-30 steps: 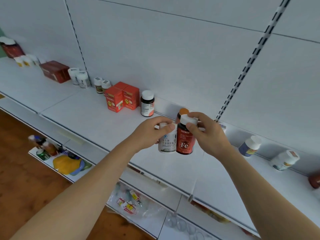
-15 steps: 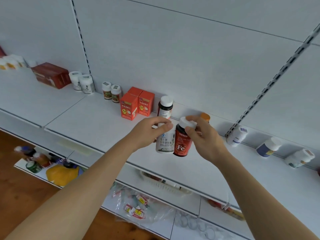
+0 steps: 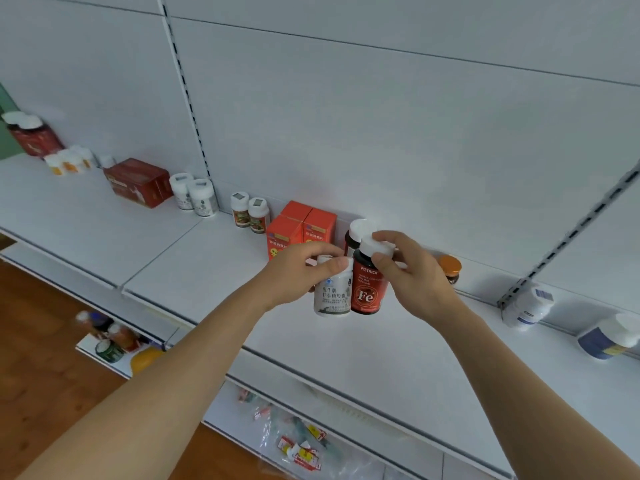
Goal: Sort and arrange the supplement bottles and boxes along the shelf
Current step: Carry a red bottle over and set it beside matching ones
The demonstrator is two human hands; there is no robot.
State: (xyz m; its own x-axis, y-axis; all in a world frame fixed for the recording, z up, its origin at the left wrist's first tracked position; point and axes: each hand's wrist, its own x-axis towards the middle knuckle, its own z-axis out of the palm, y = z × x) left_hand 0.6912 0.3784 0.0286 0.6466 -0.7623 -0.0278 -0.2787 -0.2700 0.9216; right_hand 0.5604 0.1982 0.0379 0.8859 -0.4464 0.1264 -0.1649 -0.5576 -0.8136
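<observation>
Carrying two bottles at once above the shelf: left hand has fingers curled over the cap of a white bottle, right hand pinches the white cap of a red bottle marked Fe. Both hang by their caps, sides touching, bases off the shelf surface as far as I can tell. Just behind them stands a dark bottle with white cap, next to the orange boxes; an orange-capped bottle sits near the right hand. Risks, as I judge them: cap-only holds let a bottle swing or slip; setting both down together could knock the dark bottle or boxes over; a loose cap could give way. Further right, two bottles lean against the back panel.
</observation>
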